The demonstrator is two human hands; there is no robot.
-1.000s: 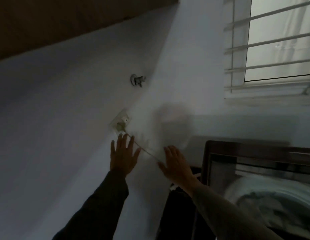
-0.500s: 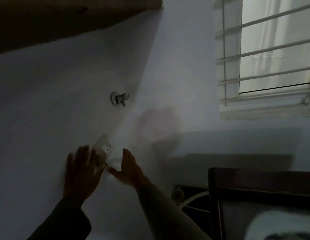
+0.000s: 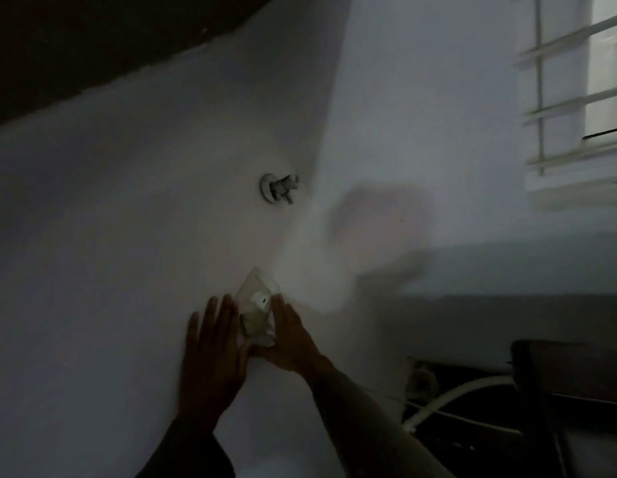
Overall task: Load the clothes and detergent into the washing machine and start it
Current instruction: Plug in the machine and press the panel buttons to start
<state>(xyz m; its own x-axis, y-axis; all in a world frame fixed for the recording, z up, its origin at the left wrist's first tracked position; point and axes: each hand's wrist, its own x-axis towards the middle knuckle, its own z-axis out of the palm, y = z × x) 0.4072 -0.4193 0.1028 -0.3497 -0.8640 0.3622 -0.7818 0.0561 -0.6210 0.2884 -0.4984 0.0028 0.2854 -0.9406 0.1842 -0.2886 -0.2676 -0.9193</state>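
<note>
In dim light a white socket plate [image 3: 258, 294] sits on the pale wall with a plug [image 3: 253, 323] in it. My left hand [image 3: 210, 357] lies flat on the wall just left of the plate, fingers straight. My right hand [image 3: 293, 339] stands against the plug's right side with straight fingers, its thumb reaching under the plug. The washing machine's dark raised lid [image 3: 569, 363] shows at the lower right. No clothes or detergent are in view.
A small water tap [image 3: 277, 188] juts from the wall above the socket. A white hose [image 3: 448, 398] and thin cable run behind the machine. A barred window [image 3: 576, 98] is at the upper right, and a dark ceiling edge crosses the upper left.
Both hands have closed in on the socket, now flanking the plug. The view has swung left and up, so the machine's drum has dropped out of sight.
</note>
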